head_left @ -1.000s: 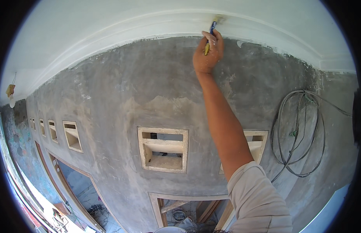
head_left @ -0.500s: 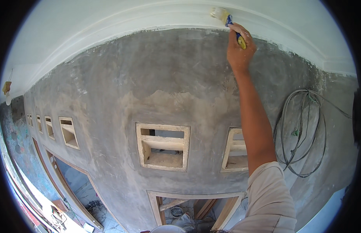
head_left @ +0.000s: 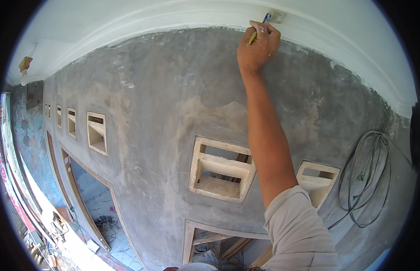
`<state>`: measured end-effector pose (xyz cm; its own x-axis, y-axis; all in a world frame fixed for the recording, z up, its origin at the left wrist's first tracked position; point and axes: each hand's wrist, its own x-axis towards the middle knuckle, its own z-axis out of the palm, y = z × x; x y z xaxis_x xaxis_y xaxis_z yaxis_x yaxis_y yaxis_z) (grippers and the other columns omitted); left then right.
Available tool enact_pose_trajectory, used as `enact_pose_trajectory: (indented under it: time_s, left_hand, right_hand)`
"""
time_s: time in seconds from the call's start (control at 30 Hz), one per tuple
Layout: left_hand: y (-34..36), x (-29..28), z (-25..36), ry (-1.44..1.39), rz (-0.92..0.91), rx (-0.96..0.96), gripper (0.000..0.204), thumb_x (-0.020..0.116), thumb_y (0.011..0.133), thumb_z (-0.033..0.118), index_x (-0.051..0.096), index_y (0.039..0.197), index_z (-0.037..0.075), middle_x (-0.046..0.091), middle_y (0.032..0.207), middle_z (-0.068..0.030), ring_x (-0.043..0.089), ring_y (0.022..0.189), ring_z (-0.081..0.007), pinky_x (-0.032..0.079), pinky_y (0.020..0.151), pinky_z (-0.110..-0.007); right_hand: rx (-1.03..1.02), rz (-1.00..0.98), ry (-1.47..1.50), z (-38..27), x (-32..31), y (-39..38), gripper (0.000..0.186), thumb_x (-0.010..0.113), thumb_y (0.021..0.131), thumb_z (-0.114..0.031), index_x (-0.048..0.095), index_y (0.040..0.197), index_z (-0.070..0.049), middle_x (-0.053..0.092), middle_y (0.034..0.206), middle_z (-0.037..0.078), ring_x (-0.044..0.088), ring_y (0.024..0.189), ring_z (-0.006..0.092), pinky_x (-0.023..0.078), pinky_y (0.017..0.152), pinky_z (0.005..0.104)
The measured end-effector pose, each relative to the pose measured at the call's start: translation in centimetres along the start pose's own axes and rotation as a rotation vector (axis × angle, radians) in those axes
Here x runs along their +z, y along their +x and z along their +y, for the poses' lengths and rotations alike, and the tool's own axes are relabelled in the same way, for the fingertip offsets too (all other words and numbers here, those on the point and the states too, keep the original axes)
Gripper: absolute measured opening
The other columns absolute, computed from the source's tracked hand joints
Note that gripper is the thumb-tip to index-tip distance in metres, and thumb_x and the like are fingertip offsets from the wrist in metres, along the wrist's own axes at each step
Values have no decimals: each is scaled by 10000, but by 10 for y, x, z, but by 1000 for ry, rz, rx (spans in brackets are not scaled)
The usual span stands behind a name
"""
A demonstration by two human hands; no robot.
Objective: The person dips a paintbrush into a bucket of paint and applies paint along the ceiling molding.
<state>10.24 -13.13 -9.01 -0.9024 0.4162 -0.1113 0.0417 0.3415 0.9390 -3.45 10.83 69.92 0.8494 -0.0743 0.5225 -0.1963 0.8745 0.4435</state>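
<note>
My right hand [head_left: 259, 43] is raised at the top, with the arm stretched up in front of the wall. Its fingers are closed round the blue and yellow handle of a paintbrush [head_left: 278, 16]. The pale bristles lie against the white cornice [head_left: 196, 19], just above the grey wall [head_left: 174, 81]; flecks of white paint dot the hand. At the bottom edge shows the rim of a white bucket [head_left: 197, 267]. Beside it is a small brownish patch [head_left: 170, 268], perhaps part of my left hand, too cut off to make out.
Pale framed vent openings [head_left: 222, 169] line the wall, one partly behind my arm. A coil of grey cable [head_left: 365, 178] hangs at the right. A doorway [head_left: 90, 198] stands left, another frame [head_left: 188, 241] lower middle. A bulb [head_left: 24, 77] hangs far left.
The brush has swung from pointing left to pointing right, its bristles now farther right along the cornice. My right hand has turned at the wrist, and the whole view has tilted.
</note>
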Motion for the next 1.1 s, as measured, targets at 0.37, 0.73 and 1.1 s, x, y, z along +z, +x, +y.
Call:
enact_pose_trajectory:
  time_s: [0.37, 0.73, 1.1]
  left_hand:
    - [-23, -11, 0, -194, 0, -184, 647, 673, 845, 255, 509, 1403, -30, 594, 1317, -267, 616, 1154, -343, 486, 994, -394]
    - [-20, -19, 9, -117, 33, -203, 647, 675, 838, 267, 519, 1397, -19, 572, 1344, -270, 579, 1205, -358, 461, 1028, -404]
    - [63, 67, -150, 610, 495, 221, 614, 647, 833, 233, 534, 1374, -36, 544, 1376, -272, 546, 1237, -390, 443, 1055, -407]
  right_hand:
    - [169, -149, 262, -166, 170, -110, 218, 759, 745, -16, 711, 932, -117, 548, 1122, 188, 546, 1035, 384, 519, 837, 467]
    - [16, -354, 472, -213, 209, -128, 189, 734, 773, -46, 743, 926, -156, 636, 1092, 91, 620, 1049, 306, 577, 857, 425]
    - [-118, -457, 533, -81, 142, -53, 151, 721, 809, -43, 735, 935, -126, 673, 1041, 74, 652, 1009, 290, 566, 861, 407]
